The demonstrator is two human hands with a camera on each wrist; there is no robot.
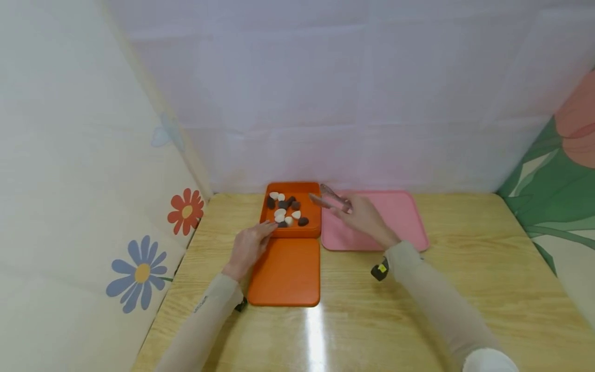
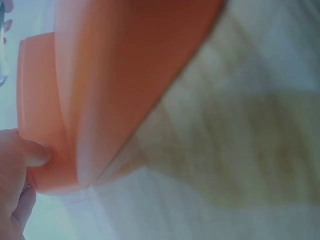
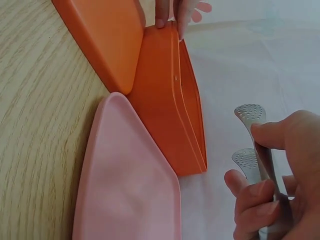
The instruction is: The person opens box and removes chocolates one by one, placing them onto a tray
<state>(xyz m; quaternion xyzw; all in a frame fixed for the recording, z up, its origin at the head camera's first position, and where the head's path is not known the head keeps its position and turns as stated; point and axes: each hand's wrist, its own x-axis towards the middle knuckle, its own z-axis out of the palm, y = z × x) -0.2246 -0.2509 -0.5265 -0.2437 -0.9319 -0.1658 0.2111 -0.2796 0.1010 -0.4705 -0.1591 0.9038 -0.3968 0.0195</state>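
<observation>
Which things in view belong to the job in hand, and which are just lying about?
In the job:
metal tongs, in the right hand
orange box, left hand on its rim
dark and white pieces inside
pink tray, probably

Apparently just lying about:
flat orange panel, untouched

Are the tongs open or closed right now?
Open: in the right wrist view, the perforated tips of the tongs stand apart, with nothing between them. The right hand holds them.
</observation>
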